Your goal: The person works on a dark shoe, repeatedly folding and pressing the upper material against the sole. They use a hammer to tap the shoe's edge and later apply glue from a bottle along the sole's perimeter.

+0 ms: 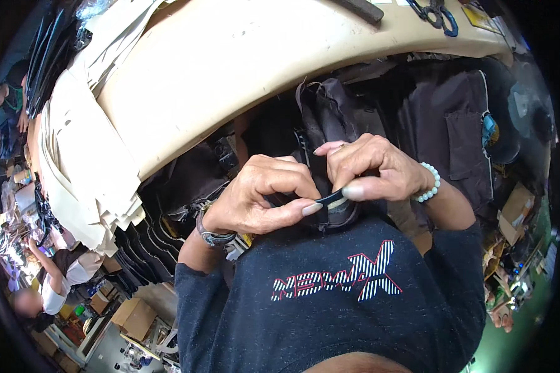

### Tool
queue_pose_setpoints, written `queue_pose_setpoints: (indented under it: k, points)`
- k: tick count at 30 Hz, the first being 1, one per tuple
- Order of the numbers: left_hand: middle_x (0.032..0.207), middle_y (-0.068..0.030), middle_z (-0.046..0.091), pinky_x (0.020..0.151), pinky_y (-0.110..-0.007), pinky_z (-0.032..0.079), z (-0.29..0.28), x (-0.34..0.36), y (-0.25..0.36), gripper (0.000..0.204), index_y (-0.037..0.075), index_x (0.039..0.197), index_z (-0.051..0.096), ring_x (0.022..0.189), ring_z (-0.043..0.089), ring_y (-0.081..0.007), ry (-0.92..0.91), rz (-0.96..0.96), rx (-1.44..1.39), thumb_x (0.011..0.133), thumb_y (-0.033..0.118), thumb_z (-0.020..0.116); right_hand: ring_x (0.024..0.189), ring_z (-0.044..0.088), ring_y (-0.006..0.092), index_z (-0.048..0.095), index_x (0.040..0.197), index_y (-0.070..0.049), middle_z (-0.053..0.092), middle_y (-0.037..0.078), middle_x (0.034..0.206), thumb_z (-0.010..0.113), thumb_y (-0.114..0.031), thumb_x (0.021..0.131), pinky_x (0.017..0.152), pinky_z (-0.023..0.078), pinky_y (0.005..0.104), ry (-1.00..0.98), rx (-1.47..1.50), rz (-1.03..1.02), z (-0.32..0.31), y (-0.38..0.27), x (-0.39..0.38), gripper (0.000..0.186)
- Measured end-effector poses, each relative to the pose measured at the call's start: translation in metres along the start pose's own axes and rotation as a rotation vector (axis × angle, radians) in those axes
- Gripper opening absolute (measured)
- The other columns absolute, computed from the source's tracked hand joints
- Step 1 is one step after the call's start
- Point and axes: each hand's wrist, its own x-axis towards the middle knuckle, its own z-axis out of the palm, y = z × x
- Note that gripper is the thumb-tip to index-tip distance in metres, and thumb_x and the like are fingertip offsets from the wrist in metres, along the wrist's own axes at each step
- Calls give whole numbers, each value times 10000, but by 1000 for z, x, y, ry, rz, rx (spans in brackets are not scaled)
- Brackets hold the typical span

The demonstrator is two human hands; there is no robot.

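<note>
Close to my chest, my left hand (261, 194) and my right hand (374, 166) both hold a narrow dark strip (331, 198), thumbs and fingers pinched at its two ends. The strip looks like the edge of a dark fabric piece with a pale inner side; its full shape is hidden by my hands and shirt. My fingertips almost meet across it. Just beyond the hands hangs dark brown cloth (336, 115) with loose threads. More dark cloth with a pocket (465, 143) lies to the right of my right hand.
A cream worktable (224, 68) curves ahead, with a stack of pale sheets (84, 149) over its left side. At its far edge lie a dark bar (359, 9) and blue-handled scissors (440, 17). Cardboard boxes (135, 316) stand lower left, near another person (62, 280).
</note>
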Motion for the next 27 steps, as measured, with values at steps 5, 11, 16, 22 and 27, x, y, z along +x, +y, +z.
queue_pose_setpoints:
  k: [5, 11, 16, 22, 27]
  points:
    - [692, -69, 627, 596, -317, 431, 2, 4, 0, 72, 31, 745, 631, 619, 588, -203, 0, 31, 84, 754, 101, 649, 619, 567, 159, 615, 672, -47, 565, 23, 625, 618, -192, 777, 955, 348, 430, 54, -65, 68, 5, -9, 0, 179]
    - [636, -66, 589, 556, -302, 414, 7, 5, -2, 132, 19, 755, 634, 559, 552, -188, 73, 50, 65, 803, 141, 643, 617, 557, 170, 572, 640, -45, 547, 23, 619, 618, -165, 767, 939, 363, 452, 97, -215, -8, 6, -11, 1, 181]
    - [715, -117, 630, 607, -289, 456, -5, 0, -1, 405, -79, 805, 635, 625, 580, -157, -35, -322, -59, 952, 263, 476, 609, 561, 184, 592, 686, -38, 547, 37, 616, 625, -131, 775, 914, 388, 398, 120, -250, -105, -2, -20, -1, 132]
    - [712, -102, 634, 571, -263, 429, -9, -3, 5, 285, -63, 800, 648, 617, 560, -122, -80, -425, -150, 886, 203, 595, 657, 581, 184, 597, 679, -37, 576, 44, 660, 621, -121, 762, 929, 365, 432, 141, -249, -80, -4, -21, -8, 121]
    - [694, -102, 634, 546, -272, 429, -3, -1, 3, 175, -45, 789, 662, 611, 577, -139, 12, -114, -206, 806, 129, 664, 672, 584, 180, 603, 678, -41, 583, 44, 667, 626, -140, 759, 943, 356, 435, 141, -214, -95, -4, -17, -8, 130]
